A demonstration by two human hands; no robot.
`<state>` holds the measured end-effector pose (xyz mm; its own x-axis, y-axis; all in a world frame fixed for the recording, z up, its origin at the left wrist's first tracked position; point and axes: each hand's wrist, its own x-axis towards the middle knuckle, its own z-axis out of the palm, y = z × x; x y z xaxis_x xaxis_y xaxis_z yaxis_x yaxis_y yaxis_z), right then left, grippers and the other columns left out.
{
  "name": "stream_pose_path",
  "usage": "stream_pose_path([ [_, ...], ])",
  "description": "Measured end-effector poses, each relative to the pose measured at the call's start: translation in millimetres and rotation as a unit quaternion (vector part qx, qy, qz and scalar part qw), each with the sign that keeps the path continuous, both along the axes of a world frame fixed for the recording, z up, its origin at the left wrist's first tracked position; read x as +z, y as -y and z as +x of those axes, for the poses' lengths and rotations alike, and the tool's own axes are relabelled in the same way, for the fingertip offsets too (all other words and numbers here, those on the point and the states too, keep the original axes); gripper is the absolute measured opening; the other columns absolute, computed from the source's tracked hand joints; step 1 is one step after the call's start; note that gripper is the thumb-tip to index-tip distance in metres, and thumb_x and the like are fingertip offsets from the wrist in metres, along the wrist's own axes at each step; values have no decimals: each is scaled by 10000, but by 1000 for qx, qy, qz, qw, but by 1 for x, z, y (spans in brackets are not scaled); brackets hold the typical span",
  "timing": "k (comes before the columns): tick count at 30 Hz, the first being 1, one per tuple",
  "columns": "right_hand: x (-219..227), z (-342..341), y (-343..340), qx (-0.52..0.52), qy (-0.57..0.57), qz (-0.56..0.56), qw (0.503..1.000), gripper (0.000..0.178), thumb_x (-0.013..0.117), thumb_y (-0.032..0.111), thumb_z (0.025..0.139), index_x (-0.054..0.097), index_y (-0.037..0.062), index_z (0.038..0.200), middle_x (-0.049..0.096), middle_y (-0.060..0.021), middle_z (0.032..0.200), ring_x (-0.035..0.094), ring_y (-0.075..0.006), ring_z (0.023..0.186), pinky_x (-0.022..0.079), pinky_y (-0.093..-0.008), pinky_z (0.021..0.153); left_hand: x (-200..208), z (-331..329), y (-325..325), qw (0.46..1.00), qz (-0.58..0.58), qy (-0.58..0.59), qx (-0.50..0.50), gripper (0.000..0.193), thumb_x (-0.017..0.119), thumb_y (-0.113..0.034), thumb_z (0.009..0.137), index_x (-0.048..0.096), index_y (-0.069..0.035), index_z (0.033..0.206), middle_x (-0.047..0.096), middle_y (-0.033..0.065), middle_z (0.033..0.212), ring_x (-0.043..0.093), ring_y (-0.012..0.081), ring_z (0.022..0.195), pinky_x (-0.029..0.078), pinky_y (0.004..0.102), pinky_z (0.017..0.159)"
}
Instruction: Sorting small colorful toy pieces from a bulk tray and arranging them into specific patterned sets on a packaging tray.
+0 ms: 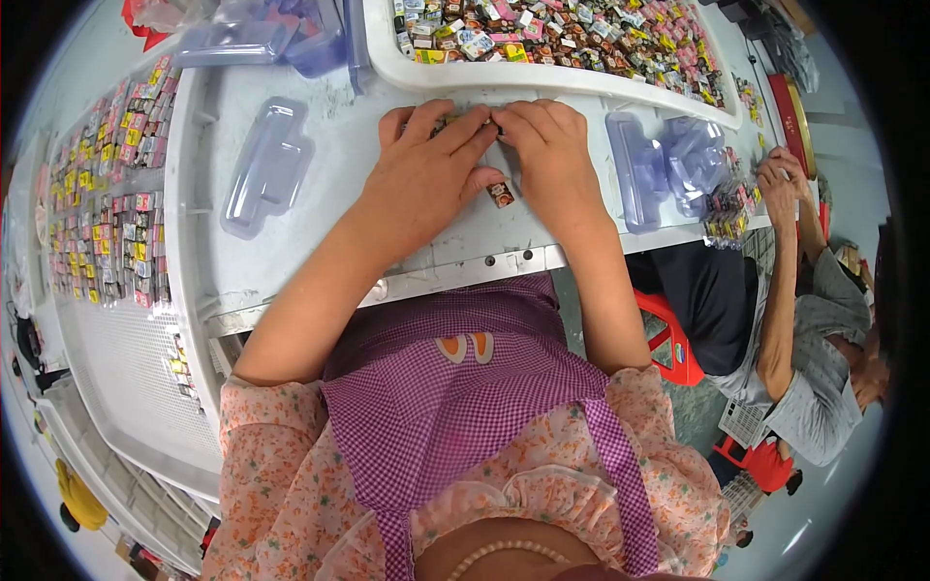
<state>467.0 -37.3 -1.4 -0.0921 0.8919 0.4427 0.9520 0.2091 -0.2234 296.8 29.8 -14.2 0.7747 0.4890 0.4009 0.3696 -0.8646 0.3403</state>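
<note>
My left hand and my right hand meet on the white table, just short of a large tray. The fingers of both are curled down and closed around small printed boxes, which they mostly hide. Between the two sets of fingertips a dark bit of these boxes shows. One loose brown miniature box lies on the tabletop beside my left thumb.
Ahead is a white tray heaped with miniature boxes. Clear plastic blisters lie left and right. At far left, a white crate holds rows of filled packs. To the right, a co-worker's hands are near more boxes.
</note>
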Motion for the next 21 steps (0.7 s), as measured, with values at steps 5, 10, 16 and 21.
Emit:
stream_pose_path([
  [5,-7,-2,8,-17,-17,-40,999,332,630,38,798,627,28,1130,594,-95,1220,501,-272,1202,364,-414,1021,-4,-4,0,1000,-3,-3,-5,440,586,-376,873,613,-73,1191,542,34,1300,421,253,1228,266,451,1046],
  [10,1,-6,19,-15,27,-110,993,468,623,166,849,532,19,1284,485,-124,1383,386,-288,1336,303,-432,1087,5,-13,2,994,-54,-80,-42,623,548,-421,891,387,-137,1421,390,73,1464,255,278,1403,120,472,1156],
  [16,7,-7,21,-4,77,-118,990,590,611,370,853,497,26,1318,456,-130,1410,346,-296,1358,229,-464,1118,4,-22,-8,989,-126,-29,-77,626,419,-495,949,356,-102,1432,384,137,1460,285,322,1386,137,472,1150],
  [21,3,1,21,-2,28,-156,987,591,527,391,907,436,46,1377,344,-121,1490,205,-310,1421,175,-447,1141,44,-43,-23,892,-413,115,-144,665,325,-543,969,301,-99,1463,425,139,1437,341,292,1363,168,419,1141],
])
